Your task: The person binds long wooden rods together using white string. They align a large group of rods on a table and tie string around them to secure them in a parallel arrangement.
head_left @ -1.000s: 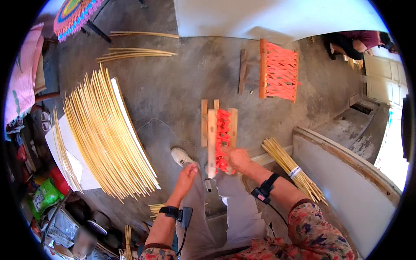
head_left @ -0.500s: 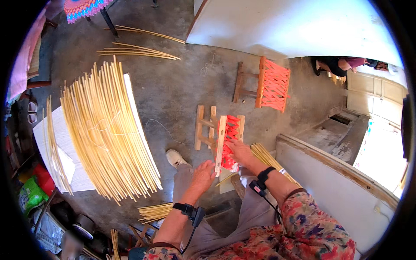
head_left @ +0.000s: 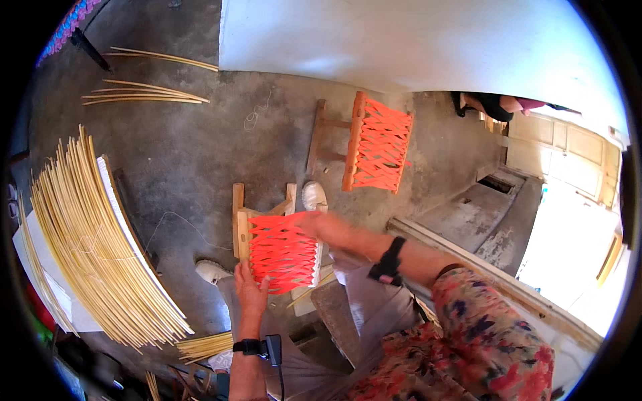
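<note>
Red-webbed wooden stool (head_left: 284, 250), between the person's shoes (head_left: 212, 271), is best steadied by the left hand (head_left: 250, 294) gripping its near corner, the blurred right hand's (head_left: 321, 226) hold at the far edge being unclear.

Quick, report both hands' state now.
Left hand: at near left corner of nearer red-strapped stool; grip unclear.
Right hand: blurred at its far right corner; cannot tell.

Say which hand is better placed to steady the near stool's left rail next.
Left hand, likely: it's at that rail's near end; the right hand is by the webbing's opposite corner.
</note>
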### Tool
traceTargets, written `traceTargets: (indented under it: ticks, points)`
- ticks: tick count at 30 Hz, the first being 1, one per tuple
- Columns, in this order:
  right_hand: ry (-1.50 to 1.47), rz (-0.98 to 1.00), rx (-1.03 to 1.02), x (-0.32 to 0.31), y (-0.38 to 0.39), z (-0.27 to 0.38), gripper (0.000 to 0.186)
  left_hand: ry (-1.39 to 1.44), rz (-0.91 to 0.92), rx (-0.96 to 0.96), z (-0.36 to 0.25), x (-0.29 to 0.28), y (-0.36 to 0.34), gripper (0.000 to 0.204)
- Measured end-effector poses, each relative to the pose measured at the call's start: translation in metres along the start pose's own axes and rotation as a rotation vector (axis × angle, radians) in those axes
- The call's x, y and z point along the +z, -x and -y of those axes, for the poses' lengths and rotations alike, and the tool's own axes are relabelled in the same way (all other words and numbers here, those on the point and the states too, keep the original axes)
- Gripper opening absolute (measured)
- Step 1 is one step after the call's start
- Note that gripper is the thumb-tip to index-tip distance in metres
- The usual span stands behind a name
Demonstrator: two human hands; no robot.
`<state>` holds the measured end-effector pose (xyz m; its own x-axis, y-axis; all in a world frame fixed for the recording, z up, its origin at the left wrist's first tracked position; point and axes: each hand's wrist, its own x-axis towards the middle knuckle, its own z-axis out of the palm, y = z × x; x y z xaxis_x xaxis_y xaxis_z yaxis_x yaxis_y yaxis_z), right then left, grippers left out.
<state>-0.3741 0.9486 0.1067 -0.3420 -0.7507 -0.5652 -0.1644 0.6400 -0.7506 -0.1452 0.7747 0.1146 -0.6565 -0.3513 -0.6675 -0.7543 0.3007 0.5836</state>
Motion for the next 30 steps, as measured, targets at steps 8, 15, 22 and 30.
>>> traceTargets:
  ticks: [8, 15, 22, 30]
  points:
    - [1.346, 0.242, -0.124, -0.189, -0.062, -0.087, 0.036, 0.435, 0.007, -0.143, 0.008, 0.019, -0.054, 0.044]
    - [1.101, 0.373, -0.172, -0.181, -0.035, -0.109, 0.019, 0.421, 0.152, -0.205, 0.021, 0.049, -0.04, 0.038]
    - [1.244, 0.525, -0.214, -0.146, 0.017, -0.147, 0.021, 0.303, 0.206, -0.249, 0.019, 0.034, -0.038, 0.043]
    - [0.661, 0.359, -0.079, -0.127, -0.023, -0.052, 0.023, 0.039, 0.019, -0.208, 0.013, 0.025, -0.025, 0.054]
